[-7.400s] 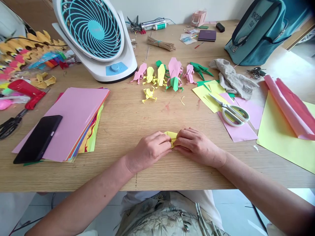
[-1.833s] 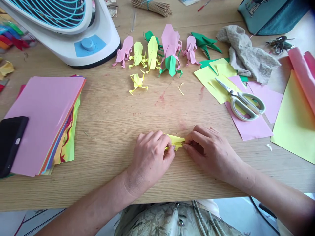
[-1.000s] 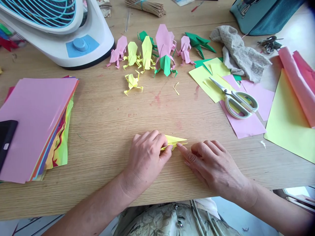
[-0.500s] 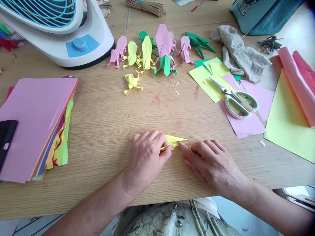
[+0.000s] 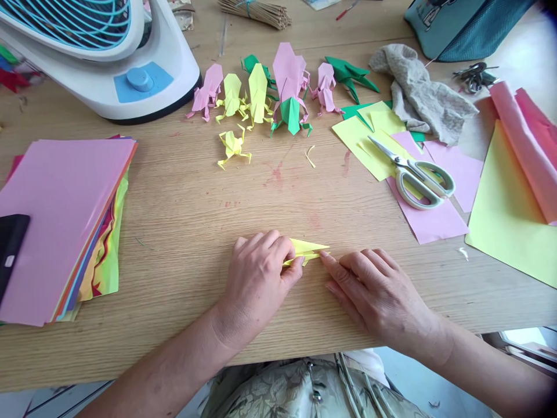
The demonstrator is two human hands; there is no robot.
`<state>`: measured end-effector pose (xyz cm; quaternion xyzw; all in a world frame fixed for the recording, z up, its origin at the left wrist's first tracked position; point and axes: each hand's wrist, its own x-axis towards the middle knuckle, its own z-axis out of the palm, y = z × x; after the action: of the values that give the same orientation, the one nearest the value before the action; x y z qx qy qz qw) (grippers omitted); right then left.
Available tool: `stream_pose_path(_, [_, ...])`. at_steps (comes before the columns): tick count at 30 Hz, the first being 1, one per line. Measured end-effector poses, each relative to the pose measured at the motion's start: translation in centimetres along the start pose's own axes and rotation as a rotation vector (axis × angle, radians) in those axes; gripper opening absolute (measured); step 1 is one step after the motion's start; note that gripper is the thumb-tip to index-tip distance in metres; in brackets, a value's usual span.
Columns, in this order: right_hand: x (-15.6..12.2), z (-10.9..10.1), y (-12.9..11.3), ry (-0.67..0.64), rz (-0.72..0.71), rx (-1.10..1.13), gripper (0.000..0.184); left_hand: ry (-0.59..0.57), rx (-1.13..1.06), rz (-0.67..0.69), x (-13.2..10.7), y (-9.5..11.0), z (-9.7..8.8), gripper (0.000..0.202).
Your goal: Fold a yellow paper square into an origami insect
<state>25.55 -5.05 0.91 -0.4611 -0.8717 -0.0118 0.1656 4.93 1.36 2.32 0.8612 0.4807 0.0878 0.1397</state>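
A small piece of folded yellow paper (image 5: 308,246) lies near the front edge of the table, its narrow points facing right. My left hand (image 5: 260,277) is closed on its left part, thumb and forefinger pinching it against the wood; the fingers cover that end. From the right, my right hand (image 5: 378,290) reaches in with its index finger stretched out, the fingertip touching the lower point of the paper. Its other fingers are loosely bent and hold nothing. Farther back stands a little yellow origami frog (image 5: 233,147), with several pink, yellow and green origami frogs (image 5: 257,93) behind it.
Scissors (image 5: 424,177) rest on cut paper squares (image 5: 439,223) at right, beside a grey cloth (image 5: 424,96) and a yellow sheet (image 5: 509,232). A stack of coloured paper (image 5: 69,215) and a white fan (image 5: 174,64) occupy the left.
My right index fingertip has slid slightly right along the lower point of the paper. My left hand keeps its pinch. The whole view has shifted a touch.
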Motion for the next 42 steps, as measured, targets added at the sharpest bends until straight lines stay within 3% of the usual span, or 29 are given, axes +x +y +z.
stream_pose_path(27, [0.58, 0.07, 0.1, -0.08, -0.041, 0.001, 0.035, -0.032, -0.016, -0.023, 0.13, 0.02, -0.07, 0.016])
stream_pose_path(42, [-0.25, -0.05, -0.46, -0.017, 0.015, -0.111, 0.038, -0.012, -0.006, -0.014, 0.07, -0.16, 0.15, 0.015])
